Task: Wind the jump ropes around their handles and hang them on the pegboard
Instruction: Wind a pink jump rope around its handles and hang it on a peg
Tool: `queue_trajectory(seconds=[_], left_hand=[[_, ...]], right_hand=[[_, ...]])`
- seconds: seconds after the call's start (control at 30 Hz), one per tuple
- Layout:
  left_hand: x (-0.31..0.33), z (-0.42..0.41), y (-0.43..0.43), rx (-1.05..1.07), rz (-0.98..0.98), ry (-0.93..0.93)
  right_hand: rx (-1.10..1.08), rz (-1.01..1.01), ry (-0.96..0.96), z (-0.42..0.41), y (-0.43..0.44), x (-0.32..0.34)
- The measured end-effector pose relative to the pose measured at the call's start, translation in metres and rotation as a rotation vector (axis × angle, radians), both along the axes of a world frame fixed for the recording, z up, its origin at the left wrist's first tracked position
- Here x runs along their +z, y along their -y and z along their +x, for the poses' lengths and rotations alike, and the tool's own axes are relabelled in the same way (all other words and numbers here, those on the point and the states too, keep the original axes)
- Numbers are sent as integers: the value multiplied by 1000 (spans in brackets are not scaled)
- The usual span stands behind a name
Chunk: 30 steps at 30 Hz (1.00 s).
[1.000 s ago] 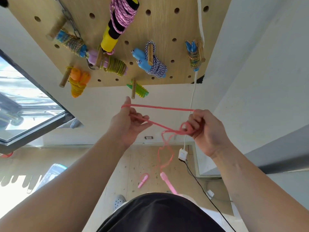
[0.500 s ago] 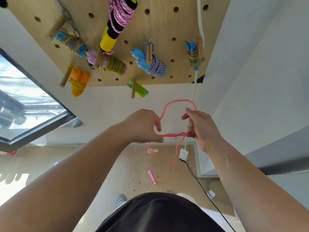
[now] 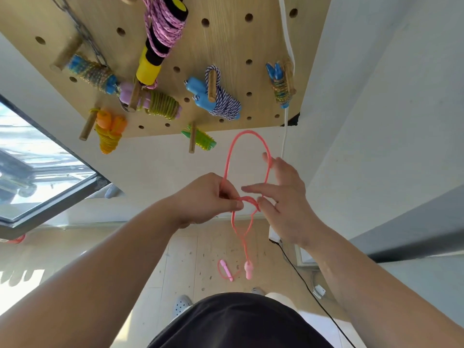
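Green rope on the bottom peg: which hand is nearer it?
Left. The left hand, pinching the pink rope, sits below the green rope; the right hand is farther right.

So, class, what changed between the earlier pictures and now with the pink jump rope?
The thin pink jump rope, earlier stretched flat between the hands, now arches into a tall loop. The left hand moved in and pinches it; the right hand opened its fingers. On the wooden pegboard, wound ropes stayed.
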State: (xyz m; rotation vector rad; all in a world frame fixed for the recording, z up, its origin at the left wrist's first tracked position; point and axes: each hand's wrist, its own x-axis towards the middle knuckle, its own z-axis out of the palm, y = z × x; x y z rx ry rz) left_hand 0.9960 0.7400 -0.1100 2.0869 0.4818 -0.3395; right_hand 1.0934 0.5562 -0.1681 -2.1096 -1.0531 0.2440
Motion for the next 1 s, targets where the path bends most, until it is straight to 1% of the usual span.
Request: queue_trajectory(seconds=[0.07, 0.13, 0.2, 0.27, 0.3, 0.33, 0.4, 0.47, 0.5, 0.53, 0.57, 0.63, 0.67, 0.7, 0.73, 0.8, 0.83, 0.9, 1.0], left_hand=[[-1, 0, 1, 0, -31, -2], [-2, -1, 2, 0, -81, 2], [-3, -3, 2, 32, -175, 14], [-4, -4, -1, 72, -316, 22], [-5, -5, -3, 84, -361, 23], [-8, -5, -5, 101, -360, 20], [-20, -6, -10, 161, -264, -6], [-41, -9, -17, 251, -111, -68], [-53, -12, -22, 297, -21, -111], [-65, -15, -27, 343, 58, -160], [-76, -20, -33, 388, 114, -208], [-92, -29, -41, 461, 138, -280], [-97, -32, -43, 501, 106, -302], [-102, -34, -45, 555, 56, -318], [-106, -37, -47, 615, 4, -333], [-118, -41, -53, 710, -17, -362], [-125, -43, -57, 736, 29, -376], [-134, -52, -64, 729, 198, -412], [-136, -66, -66, 590, 431, -465]], right_hand=[[81, -1, -110, -4, 3, 3], [96, 24, -226, -3, 5, 8], [64, 127, -373, -4, 3, 13], [28, 240, -513, -7, 0, 18], [-3, 298, -580, -8, -1, 20], [-51, 350, -644, -8, -1, 21], [-232, 445, -742, -4, 0, 26], [-422, 600, -871, 7, 6, 30], [-484, 670, -932, 15, 10, 33], [-525, 703, -938, 24, 16, 37], [-544, 677, -892, 32, 22, 41], [-540, 552, -746, 45, 33, 43], [-521, 519, -718, 50, 38, 45], [-491, 500, -748, 51, 43, 47], [-415, 544, -839, 49, 46, 49], [-246, 679, -1085, 45, 51, 55], [-180, 722, -1148, 41, 53, 60], [-128, 761, -1175, 39, 54, 66], [-126, 753, -1031, 43, 51, 72]])
